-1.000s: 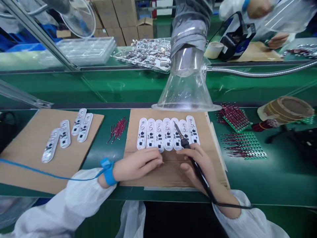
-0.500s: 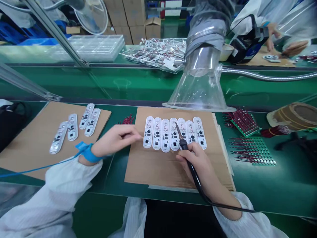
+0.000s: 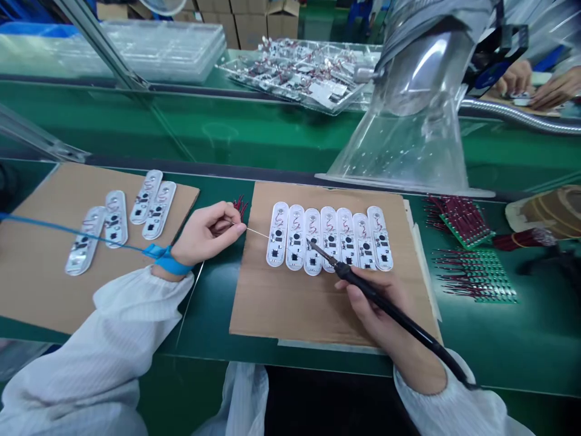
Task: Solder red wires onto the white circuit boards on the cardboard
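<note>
At the edge of the brown cardboard sheet (image 3: 318,315) on the green bench (image 3: 213,339), the left hand (image 3: 204,233) pinches a thin silver solder wire (image 3: 254,231) between thumb and fingertips, its end just beside a row of seven white oblong circuit boards (image 3: 329,237) — the right hand (image 3: 374,306) closes round a black soldering iron (image 3: 390,309), its tip at the third board from the left. A blue strap (image 3: 166,260) circles the left wrist.

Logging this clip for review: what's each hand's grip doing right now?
Left hand: closed, pinching a thin wire.
Right hand: closed, holding a soldering iron.
</note>
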The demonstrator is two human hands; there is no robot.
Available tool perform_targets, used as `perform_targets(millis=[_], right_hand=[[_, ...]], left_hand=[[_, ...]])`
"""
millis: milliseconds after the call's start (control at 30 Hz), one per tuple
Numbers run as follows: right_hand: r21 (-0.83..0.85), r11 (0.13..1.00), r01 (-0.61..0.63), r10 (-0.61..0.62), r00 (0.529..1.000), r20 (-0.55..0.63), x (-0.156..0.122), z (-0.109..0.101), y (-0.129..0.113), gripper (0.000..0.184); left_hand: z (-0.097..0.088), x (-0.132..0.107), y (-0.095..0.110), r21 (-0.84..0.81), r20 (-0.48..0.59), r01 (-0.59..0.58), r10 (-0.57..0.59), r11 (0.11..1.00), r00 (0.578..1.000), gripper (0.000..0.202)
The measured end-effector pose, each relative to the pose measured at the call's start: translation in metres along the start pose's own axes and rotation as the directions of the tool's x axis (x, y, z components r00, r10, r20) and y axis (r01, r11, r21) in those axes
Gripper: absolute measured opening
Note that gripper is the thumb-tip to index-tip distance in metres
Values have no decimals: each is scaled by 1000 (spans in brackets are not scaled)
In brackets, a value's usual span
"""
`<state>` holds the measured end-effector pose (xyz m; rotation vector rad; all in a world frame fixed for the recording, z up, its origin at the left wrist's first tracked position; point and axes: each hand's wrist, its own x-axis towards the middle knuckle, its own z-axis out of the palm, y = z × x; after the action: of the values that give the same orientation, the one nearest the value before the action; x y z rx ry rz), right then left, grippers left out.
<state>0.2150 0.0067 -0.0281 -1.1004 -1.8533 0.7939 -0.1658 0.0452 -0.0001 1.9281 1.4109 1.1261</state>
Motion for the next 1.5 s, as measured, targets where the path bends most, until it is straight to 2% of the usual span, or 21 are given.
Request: perform_targets(millis=[133, 333, 500, 667, 1000, 1200, 1367, 1500], right_hand=[[-7, 999, 38, -38, 997, -66, -1, -7, 5, 14], [7, 993, 119, -119, 993, -10, 6, -6, -2, 7], [-8, 994, 111, -110, 994, 16, 11, -7, -10, 4], [-19, 991, 130, -129, 991, 47, 16, -7, -15, 11], [-14, 996, 93, -93, 994, 56, 14, -8, -13, 9], [-42, 990, 135, -130, 987, 96, 17, -7, -14, 12], [-27, 994, 107, -105, 993, 52, 14, -7, -13, 7], [-79, 989, 123, -114, 988, 108, 14, -7, -13, 6]], left_hand=[[-1, 1, 4, -10, 19, -8, 8, 1000, 1000, 15], [-1, 1, 8, 29, 63, -17, 15, 999, 998, 15], [-1, 2, 7, 32, 66, -6, 4, 999, 998, 14], [-2, 1, 5, 42, 75, 2, -6, 999, 997, 14], [-1, 2, 6, 64, 75, 14, -19, 998, 997, 15], [-1, 1, 6, 58, 96, -22, 16, 998, 995, 17], [-1, 1, 7, 63, 95, -6, 0, 998, 996, 18], [-1, 3, 9, 68, 103, 3, -10, 998, 995, 18]])
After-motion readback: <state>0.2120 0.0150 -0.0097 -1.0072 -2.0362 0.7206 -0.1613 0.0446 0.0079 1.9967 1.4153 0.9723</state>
